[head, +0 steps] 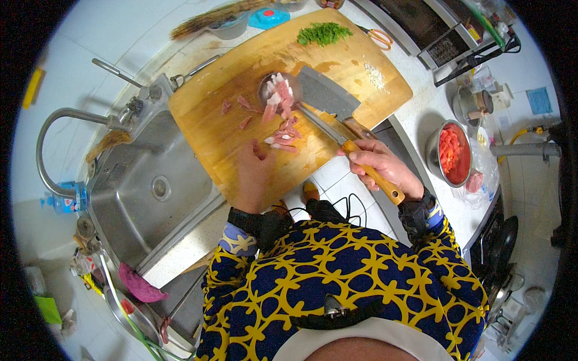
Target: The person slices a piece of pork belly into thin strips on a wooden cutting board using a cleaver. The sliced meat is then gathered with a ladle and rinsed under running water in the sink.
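Note:
My right hand (pixel 384 167) grips the wooden handle of a metal ladle (pixel 264 88), whose bowl holds strips of raw meat (pixel 281 92). Blurred and low over the wooden cutting board (pixel 198 113), my left hand (pixel 257 167) is near a small pile of meat strips (pixel 284 137); a bit of meat shows at its fingers. Whether it grips that bit is unclear. More meat pieces (pixel 244 103) lie left of the pile. A cleaver (pixel 327 92) rests flat beside the ladle, its handle towards my right hand. Chopped greens (pixel 324 34) and minced white bits (pixel 375 77) sit farther back.
The board extends over a steel sink (pixel 158 180) with a curved faucet (pixel 58 117) at left. On the right counter (pixel 417 117) stands a metal bowl (pixel 465 155) of diced red pieces, beside a plastic bag (pixel 490 180). Orange-handled scissors (pixel 381 39) lie behind the board.

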A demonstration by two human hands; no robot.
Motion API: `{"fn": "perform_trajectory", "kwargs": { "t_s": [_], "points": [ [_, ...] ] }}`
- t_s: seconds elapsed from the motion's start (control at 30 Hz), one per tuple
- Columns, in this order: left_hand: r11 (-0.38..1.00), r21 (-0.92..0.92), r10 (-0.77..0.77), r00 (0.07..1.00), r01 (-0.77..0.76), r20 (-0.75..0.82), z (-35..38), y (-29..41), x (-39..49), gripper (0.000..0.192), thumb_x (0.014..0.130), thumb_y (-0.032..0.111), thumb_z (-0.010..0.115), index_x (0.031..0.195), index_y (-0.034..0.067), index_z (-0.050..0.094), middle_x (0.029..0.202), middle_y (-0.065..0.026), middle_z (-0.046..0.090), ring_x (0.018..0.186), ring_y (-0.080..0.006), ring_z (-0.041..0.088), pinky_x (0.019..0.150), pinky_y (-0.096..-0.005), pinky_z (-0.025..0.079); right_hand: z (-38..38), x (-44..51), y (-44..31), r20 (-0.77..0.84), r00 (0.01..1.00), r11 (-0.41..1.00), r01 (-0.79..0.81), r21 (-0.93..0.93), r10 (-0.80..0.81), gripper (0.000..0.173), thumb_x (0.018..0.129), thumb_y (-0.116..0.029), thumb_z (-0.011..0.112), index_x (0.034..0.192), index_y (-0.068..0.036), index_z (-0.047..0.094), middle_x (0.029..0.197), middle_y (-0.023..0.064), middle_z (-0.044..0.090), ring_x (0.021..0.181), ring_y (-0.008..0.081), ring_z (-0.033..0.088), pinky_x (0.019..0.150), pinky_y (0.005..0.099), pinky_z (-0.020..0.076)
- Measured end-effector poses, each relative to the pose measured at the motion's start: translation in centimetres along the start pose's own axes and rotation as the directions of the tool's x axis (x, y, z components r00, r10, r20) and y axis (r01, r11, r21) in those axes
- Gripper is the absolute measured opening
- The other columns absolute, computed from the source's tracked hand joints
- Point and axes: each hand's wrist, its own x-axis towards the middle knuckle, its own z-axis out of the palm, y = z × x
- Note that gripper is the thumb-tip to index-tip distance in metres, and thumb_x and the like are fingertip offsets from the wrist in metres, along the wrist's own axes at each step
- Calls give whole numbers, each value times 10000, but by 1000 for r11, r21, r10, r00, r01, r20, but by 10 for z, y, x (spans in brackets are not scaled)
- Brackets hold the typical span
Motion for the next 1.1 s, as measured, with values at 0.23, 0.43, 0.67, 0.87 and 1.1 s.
{"fn": "perform_trajectory", "kwargs": {
  "t_s": [0.23, 0.43, 0.67, 0.87, 1.1],
  "points": [
    [962, -221, -120, 977, 157, 175, 28, 14, -2, 347, 744, 62, 630, 1074, -11, 552, 806, -60, 599, 717, -158, 581, 636, -288, 474, -12, -6, 19, -97, 991, 948, 54, -314, -89, 148, 890, -176, 562, 817, -58, 514, 576, -29, 477, 415, 56, 438, 387, 211, 354],
    [884, -421, -156, 977, 202, 142, 48, 29, 3, 396, 743, -12, 591, 1133, 21, 529, 954, -75, 589, 872, -147, 574, 752, -257, 465, -3, -22, 30, -99, 994, 934, 4, -357, -42, 169, 906, -187, 557, 839, -37, 516, 581, -42, 468, 433, 46, 445, 406, 213, 367],
    [908, -404, -85, 992, 114, 89, 51, 24, 16, 408, 779, 13, 587, 1177, 68, 519, 968, -43, 577, 873, -156, 550, 786, -284, 464, 4, -20, 34, -75, 997, 948, -9, -319, -16, 168, 905, -190, 561, 878, -30, 518, 588, -35, 473, 414, 46, 444, 379, 201, 368],
    [950, -298, -62, 993, 90, 102, 44, 18, 24, 470, 765, -35, 579, 1210, 32, 442, 1005, -79, 535, 919, -157, 556, 803, -271, 476, 4, -17, 33, -43, 999, 987, -23, -158, 16, 288, 904, -196, 554, 1092, 20, 528, 598, -30, 465, 386, 43, 426, 366, 177, 360],
    [951, -307, 64, 995, -38, 75, 34, 14, 30, 498, 765, -65, 576, 1234, 55, 461, 1004, -70, 565, 890, -159, 570, 791, -275, 487, 5, -13, 31, -13, 998, 998, -59, -34, 59, 349, 897, -193, 551, 1158, 37, 521, 589, -24, 469, 361, 49, 410, 338, 178, 346]
  ]
}}
